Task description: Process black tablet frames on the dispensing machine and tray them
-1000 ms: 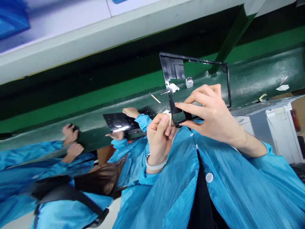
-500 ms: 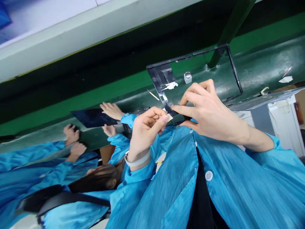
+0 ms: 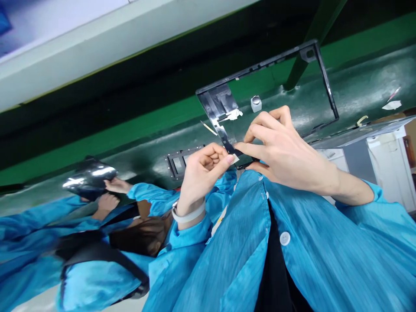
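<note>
My left hand (image 3: pixel 208 167) pinches a small cream-coloured piece (image 3: pixel 235 158), like paper or tape, between thumb and forefinger. It is close to the near left corner of a thin black rectangular frame (image 3: pixel 326 82), resembling a screen bezel. My right hand (image 3: pixel 279 151) has its forefinger and thumb closed on the frame's near edge; the other fingers are bent above. Part of that edge is hidden behind the hand. A crumpled white scrap (image 3: pixel 234 114) sits at the frame's left side, by a wider black panel (image 3: pixel 219 99).
Within the frame's outline a small white block with a round top (image 3: pixel 256 104) stands on the green bench (image 3: pixel 367 78). A thin pale stick (image 3: pixel 209 128) lies left. Further left are a dark slotted part (image 3: pixel 177 164) and co-workers, one holding a glossy black sheet (image 3: pixel 89 177).
The frame's far right side has tipped up slightly. My left hand and the cream piece have moved a little right. A co-worker's hand and dark sheet have shifted left, exposing the slotted part.
</note>
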Motion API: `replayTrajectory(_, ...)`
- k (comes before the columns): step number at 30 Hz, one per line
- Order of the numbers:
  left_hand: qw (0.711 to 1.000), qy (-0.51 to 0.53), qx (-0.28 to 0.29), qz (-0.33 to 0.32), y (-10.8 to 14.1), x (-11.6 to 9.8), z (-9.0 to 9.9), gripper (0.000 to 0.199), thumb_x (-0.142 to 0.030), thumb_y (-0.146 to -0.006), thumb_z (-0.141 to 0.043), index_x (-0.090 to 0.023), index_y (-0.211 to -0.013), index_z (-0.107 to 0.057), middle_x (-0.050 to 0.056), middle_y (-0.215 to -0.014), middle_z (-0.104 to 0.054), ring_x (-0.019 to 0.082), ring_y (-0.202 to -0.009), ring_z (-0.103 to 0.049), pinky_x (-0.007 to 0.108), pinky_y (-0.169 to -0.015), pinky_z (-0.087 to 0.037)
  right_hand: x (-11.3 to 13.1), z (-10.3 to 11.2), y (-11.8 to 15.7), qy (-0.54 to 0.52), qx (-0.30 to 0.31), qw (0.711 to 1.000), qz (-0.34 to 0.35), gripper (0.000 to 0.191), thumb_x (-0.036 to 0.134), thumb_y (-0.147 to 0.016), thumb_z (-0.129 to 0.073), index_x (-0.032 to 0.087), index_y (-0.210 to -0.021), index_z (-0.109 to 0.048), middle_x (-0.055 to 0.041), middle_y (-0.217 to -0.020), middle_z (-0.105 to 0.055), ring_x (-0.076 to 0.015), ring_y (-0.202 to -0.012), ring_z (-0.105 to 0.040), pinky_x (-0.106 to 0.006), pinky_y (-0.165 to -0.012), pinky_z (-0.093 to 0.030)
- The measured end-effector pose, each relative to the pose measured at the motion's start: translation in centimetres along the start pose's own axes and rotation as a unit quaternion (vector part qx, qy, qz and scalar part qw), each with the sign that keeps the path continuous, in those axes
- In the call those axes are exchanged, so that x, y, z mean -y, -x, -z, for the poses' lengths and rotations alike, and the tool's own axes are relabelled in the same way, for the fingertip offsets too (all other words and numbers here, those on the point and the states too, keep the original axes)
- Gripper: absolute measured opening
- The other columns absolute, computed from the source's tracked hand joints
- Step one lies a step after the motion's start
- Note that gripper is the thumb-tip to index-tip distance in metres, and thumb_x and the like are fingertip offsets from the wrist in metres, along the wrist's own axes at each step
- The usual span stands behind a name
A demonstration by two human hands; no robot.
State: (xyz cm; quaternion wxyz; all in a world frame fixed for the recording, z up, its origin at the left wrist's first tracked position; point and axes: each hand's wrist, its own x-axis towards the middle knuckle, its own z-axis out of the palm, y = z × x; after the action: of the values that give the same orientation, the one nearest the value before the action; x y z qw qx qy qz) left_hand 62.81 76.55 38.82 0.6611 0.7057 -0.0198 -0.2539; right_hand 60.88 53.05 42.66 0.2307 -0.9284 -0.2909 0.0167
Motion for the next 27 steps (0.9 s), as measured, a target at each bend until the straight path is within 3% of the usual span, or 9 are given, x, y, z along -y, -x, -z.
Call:
replayTrajectory(5, 1.000, 0.020, -0.007, -0.006, -0.1, 0.1, -0.6, 0.051, -0.057, -0.082, -0.098, -0.018, -0.075, -0.066, -0.003, -0.058, -0.055, 0.007, -0.047, -0.042, 0.018, -0.044, -0.032, -0.1, -0.2, 0.2, -0.011, 0.001, 1.000, 0.011, 0.016, 0.020, -0.104, -0.068, 0.020, -0.116, -0.077, -0.0099, -0.113, -0.069, -0.0326, -0.121, -0.053, -0.065, -0.113, -0.040)
replayTrajectory(15, 0.999, 0.003, -0.035, -0.010, -0.3, -0.1, -2.1, 0.038, -0.033, -0.074, -0.096, -0.019, -0.067, -0.061, -0.003, -0.056, -0.053, 0.007, -0.048, -0.037, 0.019, -0.046, -0.028, -0.6, -1.5, 1.8, -0.035, -0.046, 0.998, 0.014, 0.020, 0.020, -0.101, -0.069, 0.019, -0.118, -0.079, -0.0074, -0.107, -0.069, -0.0301, -0.120, -0.053, -0.063, -0.112, -0.038)
replayTrajectory(20, 1.000, -0.004, -0.024, -0.018, -0.2, 0.1, -2.8, 0.038, -0.035, -0.076, -0.094, -0.019, -0.067, -0.061, -0.002, -0.058, -0.053, 0.008, -0.050, -0.038, 0.019, -0.049, -0.028, -0.4, -1.3, 3.1, -0.031, -0.066, 0.997, 0.005, 0.018, 0.020, -0.104, -0.067, 0.019, -0.116, -0.080, -0.0072, -0.108, -0.069, -0.0309, -0.123, -0.053, -0.065, -0.115, -0.036)
replayTrajectory(27, 1.000, -0.005, 0.017, -0.022, 0.2, 0.1, -4.2, 0.052, -0.057, -0.080, -0.098, -0.019, -0.069, -0.063, -0.002, -0.055, -0.051, 0.009, -0.048, -0.040, 0.020, -0.046, -0.029, -0.4, -0.4, 5.4, -0.035, -0.076, 0.996, -0.006, 0.024, 0.025, -0.101, -0.072, 0.021, -0.123, -0.080, -0.0078, -0.108, -0.069, -0.0330, -0.123, -0.052, -0.069, -0.114, -0.035)
